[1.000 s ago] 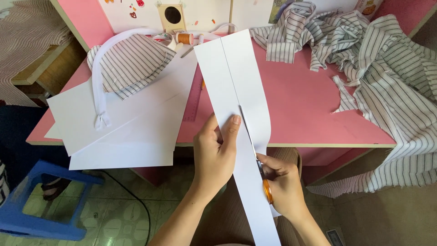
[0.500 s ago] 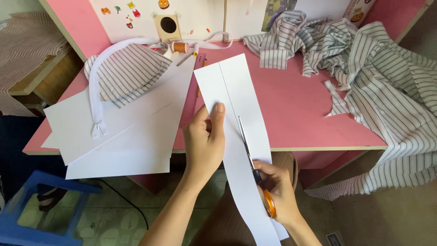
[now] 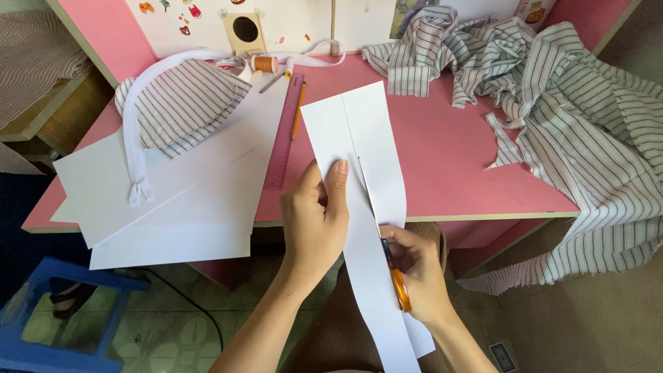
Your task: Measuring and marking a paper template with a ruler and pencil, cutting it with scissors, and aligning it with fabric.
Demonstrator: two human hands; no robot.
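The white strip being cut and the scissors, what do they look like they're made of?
White strip: likely matte paper or thin card; it holds a straight crease and clean edges. Scissors: thin grey blades that look like metal, with a glossy orange handle, probably plastic.

Single view: head-worn camera, above and behind hands, looking steeply down and forward. Near range; forearms enter from bottom edge. Left hand (image 3: 314, 221) and right hand (image 3: 418, 273) sit low centre, close to lens. Pink table (image 3: 449, 145) fills middle band, near edge crossing frame slightly tilted; far edge and white back panel (image 3: 311, 21) at top. Floor (image 3: 173, 331) visible under near edge, blue stool (image 3: 48, 324) at bottom left corner. No second view; nothing shared.
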